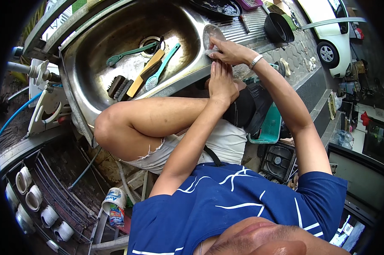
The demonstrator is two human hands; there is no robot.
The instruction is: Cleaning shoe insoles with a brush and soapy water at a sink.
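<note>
My right hand point(229, 54) pinches something pale and translucent at the sink's right rim, beside a small clear dish point(213, 33); I cannot make out what it is. Just below it lies my left hand point(221, 87), fingers stretched out and close together, above my bent leg point(149, 119) and a black item point(238, 110). In the steel sink point(86, 63) are two teal-handled brushes point(170, 57), a yellow-backed brush point(139, 83) and dark bristle brushes point(115, 88) near the drain.
A ribbed drainboard point(226, 25) holds a black pan point(215, 6); a black bucket point(277, 27) stands right of it. A teal bin point(264, 131) is below. White shoes point(35, 197) sit on a rack at lower left, near a white pail point(112, 197). A white car point(328, 34) is upper right.
</note>
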